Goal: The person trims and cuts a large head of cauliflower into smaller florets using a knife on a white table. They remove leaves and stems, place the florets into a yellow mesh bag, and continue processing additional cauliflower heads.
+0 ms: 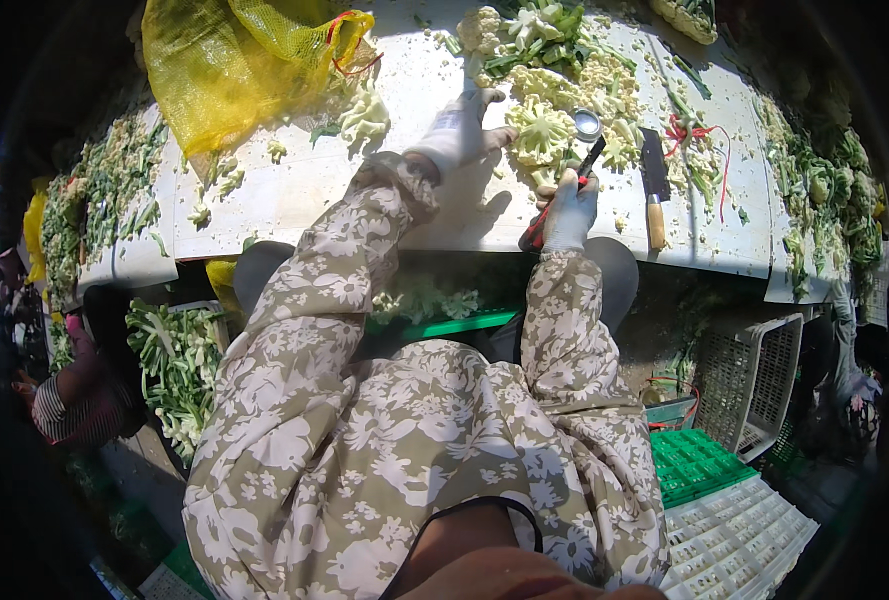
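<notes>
My left hand point(465, 131), in a white glove with bare fingertips, hovers over or rests on the white table point(287, 199); its fingers are apart and one fingertip is beside a cut cauliflower piece point(542, 131). My right hand point(570, 206), in a similar glove, is closed around a red and black knife handle point(538, 229); its dark blade points up and away. A small round metal-rimmed object point(587, 125) lies by the blade tip among cauliflower florets point(609, 82). To the right, a cleaver point(655, 184) with a wooden handle lies on the table.
A yellow mesh bag point(219, 82) lies at the upper left. Red string point(688, 133) is near the cleaver. Trimmings point(106, 176) cover the table's left end. A crate of leaves point(178, 375), a grey plastic crate point(748, 382) and a green one point(696, 465) stand below. A person point(84, 397) is at left.
</notes>
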`<state>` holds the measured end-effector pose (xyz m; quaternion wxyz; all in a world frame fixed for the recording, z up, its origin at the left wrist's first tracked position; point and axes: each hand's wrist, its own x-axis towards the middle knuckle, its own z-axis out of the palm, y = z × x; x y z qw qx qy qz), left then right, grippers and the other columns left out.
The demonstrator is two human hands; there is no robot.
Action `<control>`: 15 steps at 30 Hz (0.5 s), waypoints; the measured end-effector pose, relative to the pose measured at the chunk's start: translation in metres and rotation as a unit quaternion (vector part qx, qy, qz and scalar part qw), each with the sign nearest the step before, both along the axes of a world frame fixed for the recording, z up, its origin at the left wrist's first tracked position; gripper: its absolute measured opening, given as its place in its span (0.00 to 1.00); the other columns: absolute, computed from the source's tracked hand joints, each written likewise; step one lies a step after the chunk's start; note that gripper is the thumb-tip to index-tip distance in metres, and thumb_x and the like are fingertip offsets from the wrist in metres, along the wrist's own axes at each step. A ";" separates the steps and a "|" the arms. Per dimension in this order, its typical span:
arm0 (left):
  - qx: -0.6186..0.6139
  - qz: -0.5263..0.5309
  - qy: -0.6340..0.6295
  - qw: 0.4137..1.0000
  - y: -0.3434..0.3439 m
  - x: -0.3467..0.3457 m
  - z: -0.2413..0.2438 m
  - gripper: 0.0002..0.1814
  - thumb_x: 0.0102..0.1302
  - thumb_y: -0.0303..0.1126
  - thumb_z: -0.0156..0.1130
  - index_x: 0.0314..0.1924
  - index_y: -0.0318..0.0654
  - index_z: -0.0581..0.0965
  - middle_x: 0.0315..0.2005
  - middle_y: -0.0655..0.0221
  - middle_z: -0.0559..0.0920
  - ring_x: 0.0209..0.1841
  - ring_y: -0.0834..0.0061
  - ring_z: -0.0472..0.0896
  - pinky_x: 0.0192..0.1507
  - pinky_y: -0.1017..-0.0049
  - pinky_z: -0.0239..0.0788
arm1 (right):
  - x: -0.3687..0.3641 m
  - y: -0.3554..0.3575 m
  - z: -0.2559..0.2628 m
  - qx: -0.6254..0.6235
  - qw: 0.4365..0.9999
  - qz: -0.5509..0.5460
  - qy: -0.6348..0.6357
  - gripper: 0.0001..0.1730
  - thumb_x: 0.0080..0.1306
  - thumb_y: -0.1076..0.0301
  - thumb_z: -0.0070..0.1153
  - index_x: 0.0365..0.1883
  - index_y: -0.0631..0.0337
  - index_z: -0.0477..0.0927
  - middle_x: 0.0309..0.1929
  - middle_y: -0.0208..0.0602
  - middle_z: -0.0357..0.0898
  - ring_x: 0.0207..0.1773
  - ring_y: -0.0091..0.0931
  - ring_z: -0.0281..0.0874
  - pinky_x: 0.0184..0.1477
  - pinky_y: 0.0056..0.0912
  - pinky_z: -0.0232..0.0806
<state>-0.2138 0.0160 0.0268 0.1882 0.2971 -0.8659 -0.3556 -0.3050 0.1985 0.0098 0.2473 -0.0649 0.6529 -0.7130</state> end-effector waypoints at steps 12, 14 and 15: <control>0.123 0.210 0.009 0.970 0.002 0.075 -0.028 0.32 0.54 0.35 0.77 0.60 0.37 0.77 0.56 0.53 0.74 0.57 0.58 0.79 0.58 0.68 0.74 | 0.013 -0.004 -0.019 0.202 0.921 0.069 0.326 0.18 0.72 0.63 0.50 0.56 0.61 0.75 0.43 0.48 0.79 0.46 0.43 0.79 0.49 0.45 0.71; 0.137 0.180 0.072 0.971 0.009 0.094 -0.044 0.31 0.56 0.35 0.75 0.60 0.37 0.76 0.56 0.53 0.75 0.58 0.58 0.77 0.60 0.68 0.72 | 0.039 -0.008 0.009 0.208 0.895 0.175 0.352 0.18 0.73 0.58 0.48 0.54 0.59 0.75 0.38 0.51 0.82 0.41 0.47 0.81 0.46 0.48 0.71; 0.103 0.162 0.076 0.978 0.016 0.090 -0.038 0.31 0.57 0.35 0.73 0.60 0.36 0.76 0.56 0.53 0.75 0.59 0.58 0.76 0.62 0.68 0.71 | 0.041 -0.012 0.008 0.218 0.885 0.223 0.345 0.19 0.74 0.56 0.46 0.51 0.60 0.76 0.33 0.51 0.82 0.38 0.48 0.81 0.42 0.47 0.71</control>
